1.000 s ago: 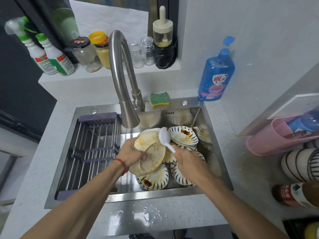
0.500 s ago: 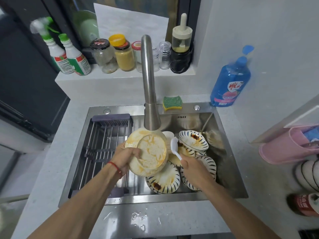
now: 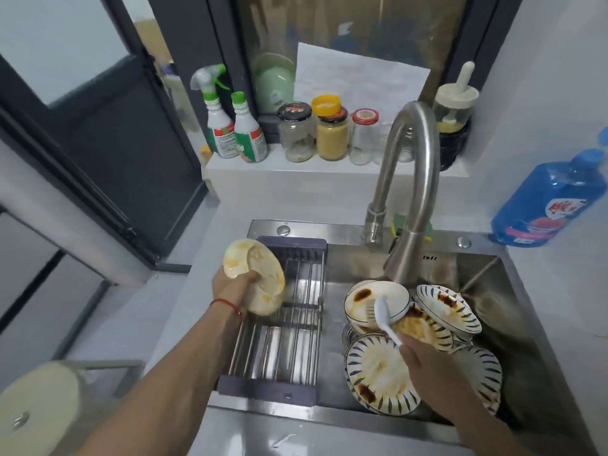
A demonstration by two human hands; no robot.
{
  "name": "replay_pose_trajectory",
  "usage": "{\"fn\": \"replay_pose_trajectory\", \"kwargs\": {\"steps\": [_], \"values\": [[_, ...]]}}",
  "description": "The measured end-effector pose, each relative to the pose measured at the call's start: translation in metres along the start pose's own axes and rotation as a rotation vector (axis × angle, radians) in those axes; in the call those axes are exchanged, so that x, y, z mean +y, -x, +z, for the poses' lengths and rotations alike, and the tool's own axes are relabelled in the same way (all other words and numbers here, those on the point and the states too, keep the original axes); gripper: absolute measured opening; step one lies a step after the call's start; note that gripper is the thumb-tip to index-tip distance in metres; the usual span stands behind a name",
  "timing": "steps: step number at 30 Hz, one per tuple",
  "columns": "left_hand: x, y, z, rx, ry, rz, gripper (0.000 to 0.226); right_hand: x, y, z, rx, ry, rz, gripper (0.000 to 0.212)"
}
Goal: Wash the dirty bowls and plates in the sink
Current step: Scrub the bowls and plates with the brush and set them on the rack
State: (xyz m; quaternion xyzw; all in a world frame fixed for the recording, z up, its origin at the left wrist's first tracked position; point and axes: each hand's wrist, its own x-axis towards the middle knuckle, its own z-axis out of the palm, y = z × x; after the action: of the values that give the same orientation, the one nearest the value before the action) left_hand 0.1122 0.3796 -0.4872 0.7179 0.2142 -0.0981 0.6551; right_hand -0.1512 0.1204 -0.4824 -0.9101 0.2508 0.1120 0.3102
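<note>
Left hand (image 3: 234, 287) grips stained plates (image 3: 255, 278) over the drying rack (image 3: 283, 327); right hand (image 3: 427, 358) holds a white spoon (image 3: 385, 319) above the dirty bowls (image 3: 381, 373) stacked in the sink (image 3: 513, 324). I judge washing barely begun: nothing looks clean, no water runs.

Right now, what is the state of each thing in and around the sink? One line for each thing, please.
Left hand: grips two stacked dirty plates, tilted, over the rack.
Right hand: holds a white spoon.
Dishes in sink: piled, dirty with sauce.
Faucet: no water seen running.
Rack: nothing on it.
Soap bottle: upright.
Jars: lids on.
</note>
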Motion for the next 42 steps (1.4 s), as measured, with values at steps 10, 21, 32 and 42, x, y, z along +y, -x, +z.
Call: {"fn": "replay_pose_trajectory", "kwargs": {"steps": [10,21,32,42], "values": [[-0.016,-0.040,0.010,-0.098,-0.288,0.080,0.055,0.008,-0.003,0.017,-0.057,0.031,-0.025,0.040],[-0.005,-0.045,0.017,-0.005,-0.472,0.143,0.058,0.028,-0.006,0.016,-0.058,0.033,0.031,0.041],[-0.009,-0.039,0.002,0.099,-0.637,0.167,0.082,0.034,-0.005,0.014,-0.147,0.026,0.055,0.058],[-0.016,-0.024,0.001,0.144,-0.723,0.121,0.082,0.057,0.002,0.010,-0.142,0.022,0.028,0.032]]}}
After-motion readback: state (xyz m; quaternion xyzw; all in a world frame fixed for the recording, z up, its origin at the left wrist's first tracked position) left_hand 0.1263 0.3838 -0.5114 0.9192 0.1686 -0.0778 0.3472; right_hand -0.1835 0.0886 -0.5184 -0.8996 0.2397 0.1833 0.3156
